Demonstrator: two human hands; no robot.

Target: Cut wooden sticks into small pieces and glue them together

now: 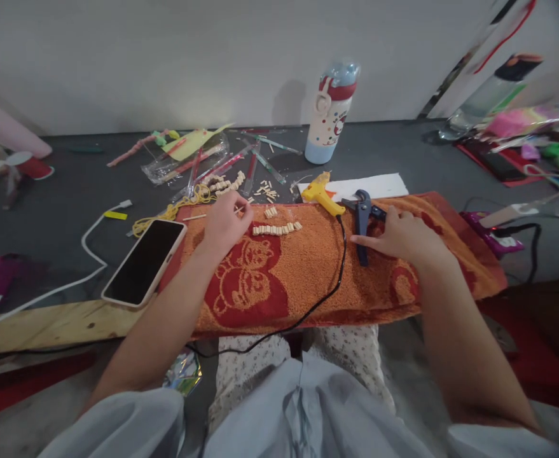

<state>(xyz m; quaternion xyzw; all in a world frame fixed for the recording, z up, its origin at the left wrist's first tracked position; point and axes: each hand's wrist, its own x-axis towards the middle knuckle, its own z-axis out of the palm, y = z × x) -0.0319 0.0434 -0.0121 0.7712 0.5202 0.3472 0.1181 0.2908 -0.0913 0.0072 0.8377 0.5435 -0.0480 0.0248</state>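
My left hand (229, 219) is above the orange towel, thumb and fingers pinched together; anything between the fingertips is too small to make out. A thin wooden stick (194, 217) shows beside its wrist side. Just right of it lies a curved row of short wooden pieces (277, 229), with a smaller cluster (270, 212) behind. My right hand (406, 236) is on a dark-blue hand cutter (362, 222), its handles spread. The thumb crosses the near handle and the fingers meet the other one. Left of the cutter rests a yellow glue gun (323, 196).
The orange towel (317, 273) covers the work surface, crossed by the glue gun's black cord (324, 296). A phone (144, 262) lies at left. Behind are yellow string (165, 219), loose stick bits (266, 189), pens (267, 166) and a bottle (324, 124). A power strip (493, 232) is at right.
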